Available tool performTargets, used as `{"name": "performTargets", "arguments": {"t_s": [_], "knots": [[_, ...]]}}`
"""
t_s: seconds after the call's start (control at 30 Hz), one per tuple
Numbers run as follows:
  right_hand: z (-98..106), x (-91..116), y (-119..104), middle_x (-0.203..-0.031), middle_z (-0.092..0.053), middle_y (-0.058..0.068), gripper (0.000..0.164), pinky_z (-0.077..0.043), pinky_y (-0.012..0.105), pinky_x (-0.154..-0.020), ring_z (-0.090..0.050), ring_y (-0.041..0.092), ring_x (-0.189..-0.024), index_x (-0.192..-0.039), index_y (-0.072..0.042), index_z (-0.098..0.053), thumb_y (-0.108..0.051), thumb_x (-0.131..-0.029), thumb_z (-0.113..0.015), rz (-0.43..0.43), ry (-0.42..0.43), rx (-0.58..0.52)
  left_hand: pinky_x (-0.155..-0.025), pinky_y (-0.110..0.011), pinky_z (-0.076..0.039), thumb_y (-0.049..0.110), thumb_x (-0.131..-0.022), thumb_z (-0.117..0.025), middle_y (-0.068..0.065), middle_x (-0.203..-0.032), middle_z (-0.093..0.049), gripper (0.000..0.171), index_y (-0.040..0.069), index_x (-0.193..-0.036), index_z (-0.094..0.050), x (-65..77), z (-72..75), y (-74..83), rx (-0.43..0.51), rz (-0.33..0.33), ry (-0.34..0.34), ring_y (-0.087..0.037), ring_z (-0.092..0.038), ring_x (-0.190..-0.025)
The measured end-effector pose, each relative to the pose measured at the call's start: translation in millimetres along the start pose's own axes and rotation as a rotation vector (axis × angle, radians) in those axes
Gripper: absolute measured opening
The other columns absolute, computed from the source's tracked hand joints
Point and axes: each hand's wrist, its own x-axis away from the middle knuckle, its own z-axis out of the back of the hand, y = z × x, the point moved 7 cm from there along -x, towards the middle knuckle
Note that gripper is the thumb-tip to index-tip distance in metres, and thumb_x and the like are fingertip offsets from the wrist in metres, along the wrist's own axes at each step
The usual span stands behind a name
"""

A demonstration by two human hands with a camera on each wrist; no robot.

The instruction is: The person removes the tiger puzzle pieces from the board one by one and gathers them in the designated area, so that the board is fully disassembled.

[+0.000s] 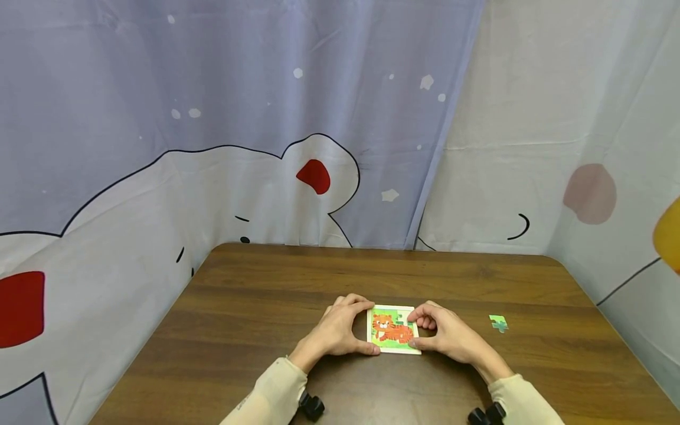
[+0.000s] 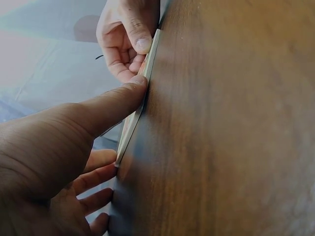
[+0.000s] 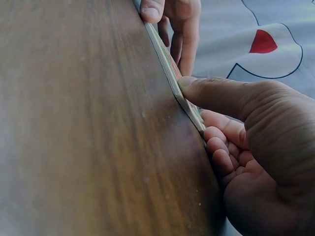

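Observation:
A small square jigsaw puzzle with an orange tiger on green lies flat in a white-edged tray. My left hand holds the tray's left side, thumb at the lower left corner and index finger at the upper left. Across from it, my right hand has its thumb and index finger spread over the right side, the other fingers curled in. The right thumb rests on the puzzle near its front edge. Fingers hide part of the right side; whether a loose piece sits under them I cannot tell.
One loose green and teal puzzle piece lies on the brown wooden table, to the right of my right hand. Printed curtains hang behind the table and along its sides.

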Motion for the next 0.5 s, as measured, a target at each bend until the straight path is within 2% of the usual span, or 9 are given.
{"name": "performTargets", "arguments": {"t_s": [0.5], "knots": [[-0.4,-1.1,-0.4,-0.104,-0.062,0.006,0.045,-0.050,0.025,-0.081,-0.057,0.014,-0.093,-0.119,-0.006,-0.070,-0.020,-0.086,-0.098,-0.004,0.006,-0.022,-0.111,-0.052,-0.048,0.052,-0.074,-0.104,-0.004,-0.150,-0.063,0.097,0.012,-0.154,-0.066,0.2,1.7,1.7,-0.001,-0.007,0.007,-0.031,-0.055,-0.140]]}}
